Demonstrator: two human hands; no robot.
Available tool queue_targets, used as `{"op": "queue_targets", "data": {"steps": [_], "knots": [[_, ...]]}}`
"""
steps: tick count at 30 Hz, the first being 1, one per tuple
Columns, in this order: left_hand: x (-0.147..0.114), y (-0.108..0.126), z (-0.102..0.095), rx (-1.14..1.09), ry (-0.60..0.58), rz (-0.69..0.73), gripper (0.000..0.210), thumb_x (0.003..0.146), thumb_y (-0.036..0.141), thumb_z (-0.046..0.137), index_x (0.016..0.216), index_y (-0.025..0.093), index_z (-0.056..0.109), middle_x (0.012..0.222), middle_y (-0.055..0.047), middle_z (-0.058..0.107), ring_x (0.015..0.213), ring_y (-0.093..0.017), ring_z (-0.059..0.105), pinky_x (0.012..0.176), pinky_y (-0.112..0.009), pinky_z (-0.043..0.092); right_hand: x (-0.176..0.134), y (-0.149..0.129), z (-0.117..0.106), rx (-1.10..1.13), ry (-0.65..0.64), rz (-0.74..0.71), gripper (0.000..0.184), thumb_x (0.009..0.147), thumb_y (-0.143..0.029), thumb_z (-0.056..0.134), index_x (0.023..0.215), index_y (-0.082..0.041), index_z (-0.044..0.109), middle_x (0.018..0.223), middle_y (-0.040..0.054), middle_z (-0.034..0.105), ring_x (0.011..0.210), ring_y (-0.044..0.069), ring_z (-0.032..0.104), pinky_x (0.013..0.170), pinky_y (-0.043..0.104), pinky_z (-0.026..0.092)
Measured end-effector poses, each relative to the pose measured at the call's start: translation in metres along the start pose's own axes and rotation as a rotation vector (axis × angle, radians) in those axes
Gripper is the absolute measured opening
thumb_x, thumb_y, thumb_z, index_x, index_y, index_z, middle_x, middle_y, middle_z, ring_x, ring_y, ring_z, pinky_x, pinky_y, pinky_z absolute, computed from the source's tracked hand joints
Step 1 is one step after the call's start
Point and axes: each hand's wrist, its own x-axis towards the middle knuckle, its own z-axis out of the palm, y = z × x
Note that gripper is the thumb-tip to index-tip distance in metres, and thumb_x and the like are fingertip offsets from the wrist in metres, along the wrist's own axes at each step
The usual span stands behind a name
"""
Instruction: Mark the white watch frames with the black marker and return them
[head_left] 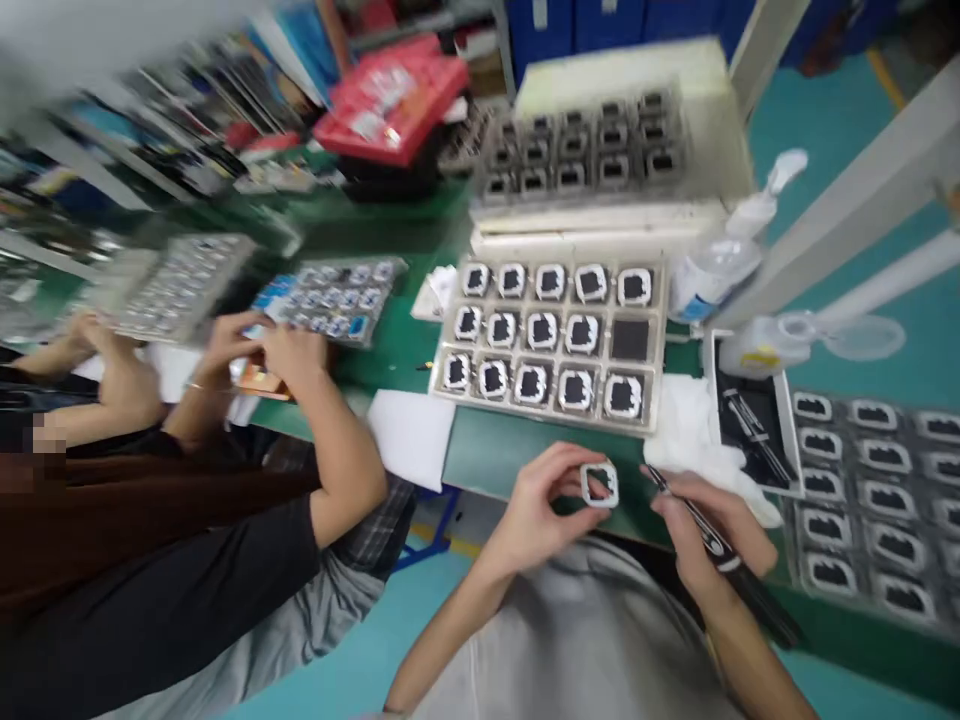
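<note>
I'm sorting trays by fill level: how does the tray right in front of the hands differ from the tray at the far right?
The front tray lies near square to the view, with one pocket bare; the right tray runs off frame at an angle, every visible pocket filled. Both hold white-framed dark parts like the one in the left hand.

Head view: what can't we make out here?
- Left side: motion blur smears the shelves and the co-worker's trays.
- White frame part in the left hand: too small to show detail.
- Black pen-like tool in the right hand: its tail blurs into the dark table edge.
- Right tray: cut off by the frame edge.
- Bottle: label unreadable.
</note>
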Motion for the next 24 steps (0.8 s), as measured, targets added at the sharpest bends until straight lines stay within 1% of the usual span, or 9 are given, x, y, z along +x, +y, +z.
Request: {"op": "queue_targets", "data": {"steps": [1, 2, 4, 7, 10, 13, 16, 20, 24], "knots": [[-0.005, -0.009, 0.005, -0.004, 0.037, -0.023, 0.049, 0.101, 0.037, 0.110, 0.144, 0.024, 0.090, 0.132, -0.013, 0.089, 0.104, -0.028, 0.098, 0.097, -0.040, 0.087, 0.000, -0.004, 0.003, 0.021, 0.005, 0.004, 0.013, 0.113, -0.039, 0.097, 0.116, -0.032, 0.086, 0.107, 0.0080, 0.096, 0.100, 0.037, 0.100, 0.090, 0.050, 0.088], [-0.008, -0.016, 0.009, -0.016, 0.062, -0.047, 0.051, 0.100, 0.038, 0.110, 0.145, 0.023, 0.089, 0.130, -0.012, 0.090, 0.105, -0.027, 0.098, 0.100, -0.040, 0.087, -0.001, -0.006, 0.006, 0.028, 0.003, 0.011, 0.016, 0.115, -0.043, 0.096, 0.116, -0.034, 0.082, 0.105, 0.0049, 0.095, 0.098, 0.034, 0.100, 0.088, 0.047, 0.087], [-0.010, -0.025, 0.013, -0.025, 0.091, -0.081, 0.056, 0.100, 0.039, 0.112, 0.149, 0.024, 0.088, 0.134, -0.012, 0.090, 0.110, -0.025, 0.097, 0.109, -0.040, 0.085, -0.005, -0.004, 0.014, 0.075, -0.053, 0.033, 0.025, 0.115, -0.046, 0.098, 0.118, -0.035, 0.076, 0.100, 0.0014, 0.091, 0.104, 0.034, 0.100, 0.095, 0.051, 0.088], [-0.007, -0.026, 0.011, 0.108, 0.101, -0.023, 0.053, 0.106, 0.038, 0.107, 0.154, 0.026, 0.087, 0.132, -0.010, 0.092, 0.111, -0.025, 0.096, 0.110, -0.040, 0.084, -0.010, 0.004, 0.025, 0.149, -0.134, 0.034, 0.022, 0.118, -0.036, 0.096, 0.116, -0.033, 0.074, 0.101, -0.0011, 0.089, 0.112, 0.032, 0.101, 0.103, 0.053, 0.089], [-0.005, -0.021, 0.007, 0.244, 0.083, 0.020, 0.047, 0.112, 0.033, 0.098, 0.157, 0.028, 0.086, 0.133, -0.010, 0.093, 0.115, -0.026, 0.097, 0.107, -0.038, 0.084, -0.007, 0.009, 0.033, 0.141, -0.120, -0.063, 0.018, 0.118, -0.031, 0.093, 0.117, -0.034, 0.075, 0.096, -0.0045, 0.087, 0.097, 0.026, 0.096, 0.109, 0.057, 0.090], [-0.007, -0.017, 0.006, 0.326, 0.080, 0.037, 0.045, 0.114, 0.030, 0.093, 0.158, 0.028, 0.086, 0.138, -0.011, 0.095, 0.120, -0.027, 0.097, 0.107, -0.038, 0.085, 0.000, 0.008, 0.040, 0.116, -0.077, -0.176, 0.016, 0.116, -0.025, 0.090, 0.116, -0.035, 0.077, 0.089, -0.0064, 0.084, 0.078, 0.022, 0.089, 0.100, 0.054, 0.092], [-0.010, -0.016, 0.008, 0.392, 0.102, 0.065, 0.041, 0.117, 0.032, 0.092, 0.157, 0.028, 0.086, 0.136, -0.009, 0.097, 0.117, -0.026, 0.098, 0.106, -0.039, 0.085, 0.006, 0.003, 0.044, 0.077, -0.046, -0.249, 0.019, 0.115, -0.019, 0.087, 0.112, -0.035, 0.077, 0.084, -0.0084, 0.081, 0.066, 0.020, 0.082, 0.092, 0.050, 0.093], [-0.014, -0.014, 0.010, 0.467, 0.134, 0.086, 0.037, 0.119, 0.035, 0.092, 0.154, 0.028, 0.086, 0.136, -0.007, 0.098, 0.113, -0.024, 0.098, 0.106, -0.038, 0.086, 0.007, -0.002, 0.046, 0.004, -0.052, -0.249, 0.021, 0.114, -0.018, 0.086, 0.106, -0.036, 0.077, 0.089, -0.0065, 0.086, 0.074, 0.021, 0.088, 0.090, 0.045, 0.092], [-0.017, -0.014, 0.012, 0.462, 0.151, 0.109, 0.037, 0.120, 0.031, 0.091, 0.156, 0.030, 0.086, 0.138, -0.005, 0.099, 0.115, -0.023, 0.099, 0.109, -0.037, 0.085, 0.008, -0.004, 0.046, 0.015, -0.061, -0.255, 0.024, 0.111, -0.014, 0.087, 0.105, -0.034, 0.077, 0.086, -0.0069, 0.084, 0.074, 0.019, 0.086, 0.092, 0.043, 0.092]]}}
